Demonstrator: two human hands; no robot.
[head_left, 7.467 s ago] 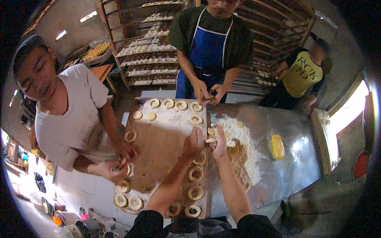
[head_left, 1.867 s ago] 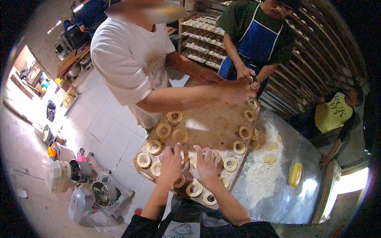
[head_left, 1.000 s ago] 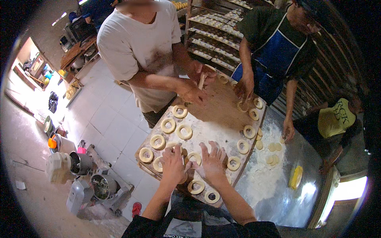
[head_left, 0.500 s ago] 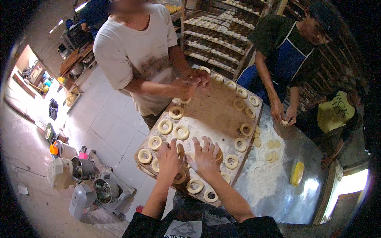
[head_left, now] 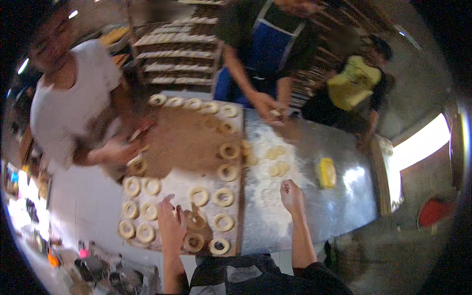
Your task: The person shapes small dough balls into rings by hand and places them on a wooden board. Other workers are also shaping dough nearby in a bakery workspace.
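Observation:
My left hand (head_left: 172, 220) is over the floured wooden board (head_left: 172, 182), fingers apart and holding nothing. Around it lie pale dough rings (head_left: 199, 196), set in rows along the board's sides and lower part. My right hand (head_left: 293, 195) hovers at the floured patch (head_left: 268, 196) of the metal table, its fingers curled in. Whether anything is inside that closed hand is hidden. Just beyond it are several flat dough discs (head_left: 279, 169), some overlapping. More discs (head_left: 250, 153) lie along the board's right edge.
A yellow package (head_left: 326, 173) lies on the metal table (head_left: 351, 196) to the right. A co-worker in a white shirt (head_left: 73, 98) handles dough at the left. Another in a blue apron (head_left: 270, 44) works dough across the table. Behind stands a rack of trays (head_left: 177, 51).
The view has swung to the right. My right hand has left the board for the metal table and its fingers have curled in. My left hand remains over the board.

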